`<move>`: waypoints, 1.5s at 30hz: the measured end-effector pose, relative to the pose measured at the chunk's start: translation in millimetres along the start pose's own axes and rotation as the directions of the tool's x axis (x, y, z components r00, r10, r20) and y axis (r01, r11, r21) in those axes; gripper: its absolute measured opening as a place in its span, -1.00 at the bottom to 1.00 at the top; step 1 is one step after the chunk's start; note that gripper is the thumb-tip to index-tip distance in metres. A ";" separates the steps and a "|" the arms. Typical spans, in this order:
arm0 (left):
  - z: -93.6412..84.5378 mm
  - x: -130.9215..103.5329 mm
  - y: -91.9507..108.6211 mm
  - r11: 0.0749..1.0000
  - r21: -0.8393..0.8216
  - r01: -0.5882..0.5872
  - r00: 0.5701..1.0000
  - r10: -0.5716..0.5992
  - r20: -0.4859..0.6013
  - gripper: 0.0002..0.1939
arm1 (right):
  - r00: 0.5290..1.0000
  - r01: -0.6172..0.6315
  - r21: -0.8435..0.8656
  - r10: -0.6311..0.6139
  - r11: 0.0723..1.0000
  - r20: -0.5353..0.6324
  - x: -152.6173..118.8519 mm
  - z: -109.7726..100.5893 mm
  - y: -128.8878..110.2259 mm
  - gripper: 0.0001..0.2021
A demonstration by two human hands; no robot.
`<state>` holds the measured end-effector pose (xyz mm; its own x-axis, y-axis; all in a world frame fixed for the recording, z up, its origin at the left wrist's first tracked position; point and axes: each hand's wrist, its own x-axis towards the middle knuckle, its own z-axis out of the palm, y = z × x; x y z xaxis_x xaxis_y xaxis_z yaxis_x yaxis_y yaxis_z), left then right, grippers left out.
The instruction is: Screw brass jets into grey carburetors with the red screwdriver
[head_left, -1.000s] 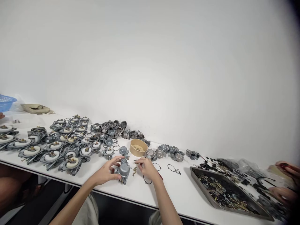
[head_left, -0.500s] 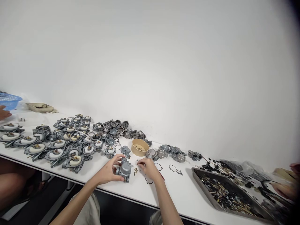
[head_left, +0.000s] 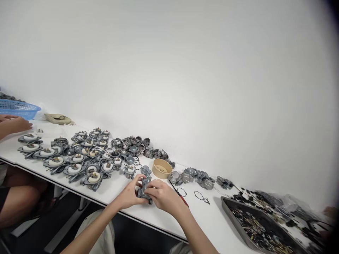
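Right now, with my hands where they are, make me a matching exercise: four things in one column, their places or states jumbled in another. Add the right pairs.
Things
1. Tan bowl
2. Blue basket
3. Metal tray
4. Grey metal casting

Places or states
A. Holding a mass of black and brass-coloured small parts
B. Gripped by the left hand
C. Just beyond the right hand, with a few tiny pieces inside
D. At the picture's left edge, near another person's hands

Right pairs: 1-C, 2-D, 3-A, 4-B
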<state>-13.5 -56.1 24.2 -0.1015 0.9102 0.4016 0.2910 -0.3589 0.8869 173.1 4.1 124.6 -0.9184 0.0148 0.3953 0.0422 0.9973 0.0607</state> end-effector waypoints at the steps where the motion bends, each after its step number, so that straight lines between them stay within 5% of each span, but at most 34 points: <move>1: -0.2 0.2 -0.5 1.000 -0.005 -0.001 1.000 0.001 0.005 -0.17 | 0.999 0.011 -0.043 -0.009 0.999 0.042 3.5 0.3 1.1 -0.80; 8: -1.5 0.8 -4.5 1.000 -0.018 0.001 1.000 -0.001 0.022 -0.14 | 0.984 0.079 -0.144 -0.053 0.986 0.170 13.8 0.9 7.3 -0.84; 22: -4.4 -1.7 7.2 0.999 -0.046 0.010 0.998 -0.008 0.058 -0.20 | 0.994 0.056 -0.203 -0.035 0.978 0.108 14.5 5.4 1.3 -0.88; 33: -10.4 -3.8 7.1 0.992 -0.119 0.040 0.987 -0.021 0.160 -0.24 | 0.991 -0.094 -0.047 0.089 0.994 -0.096 -5.5 30.9 -1.9 -0.81; 45: -14.2 -3.1 3.1 0.989 -0.147 0.030 0.971 0.006 0.240 -0.17 | 0.997 0.006 -0.023 -0.007 1.000 -0.076 -11.0 37.2 2.2 -0.55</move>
<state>-25.7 -63.0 28.9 0.1316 0.9310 0.3404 0.1448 -0.3577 0.9225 168.7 8.8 86.3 -0.8863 0.0020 0.4631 0.0462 0.9954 0.0841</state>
